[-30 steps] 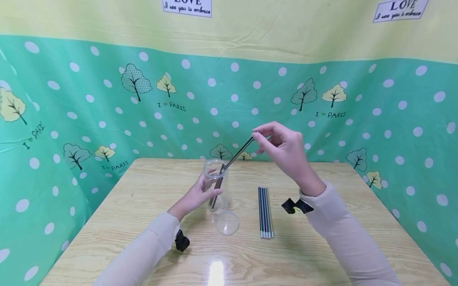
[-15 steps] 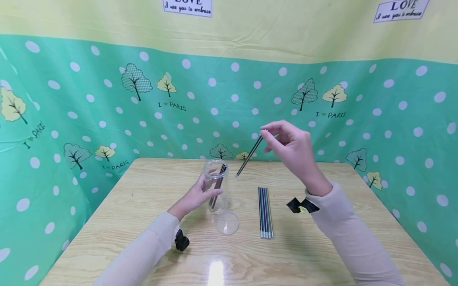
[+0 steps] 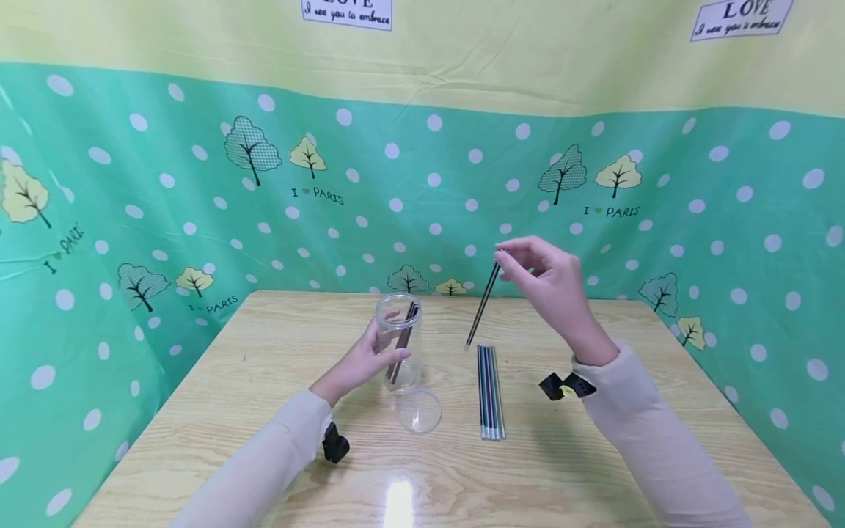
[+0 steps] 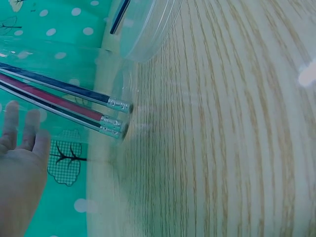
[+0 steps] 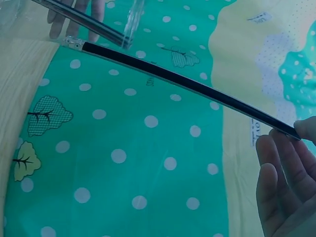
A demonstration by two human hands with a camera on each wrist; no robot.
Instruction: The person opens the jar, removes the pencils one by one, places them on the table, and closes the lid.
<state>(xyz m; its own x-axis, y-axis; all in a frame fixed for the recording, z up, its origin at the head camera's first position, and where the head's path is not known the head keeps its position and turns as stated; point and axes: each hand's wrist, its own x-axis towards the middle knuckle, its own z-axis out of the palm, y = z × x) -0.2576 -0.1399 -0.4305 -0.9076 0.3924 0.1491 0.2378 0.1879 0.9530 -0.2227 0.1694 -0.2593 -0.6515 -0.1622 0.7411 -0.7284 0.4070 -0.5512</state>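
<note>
My left hand [image 3: 361, 363] grips a clear, open-topped jar [image 3: 414, 352] that stands on the table. Several dark and red pencils [image 4: 61, 101] lean inside it, ferrule ends down at its base in the left wrist view. Thumb and fingertips of my right hand [image 3: 548, 282] pinch the upper end of a black-striped pencil [image 5: 182, 80]. It hangs at a slant in the air right of the jar, its metal ferrule and eraser end pointing down. Below that end, a row of several pencils [image 3: 491, 392] lies side by side on the table.
A clear round lid [image 3: 420, 411] lies just in front of the jar, left of the pencil row. The wooden table [image 3: 297, 469] ends at the back against a green and yellow patterned curtain [image 3: 317, 242].
My right hand has moved right with the pencil, carrying its lower end away from the jar's rim to above the pencil row. The left hand and jar have stayed still.
</note>
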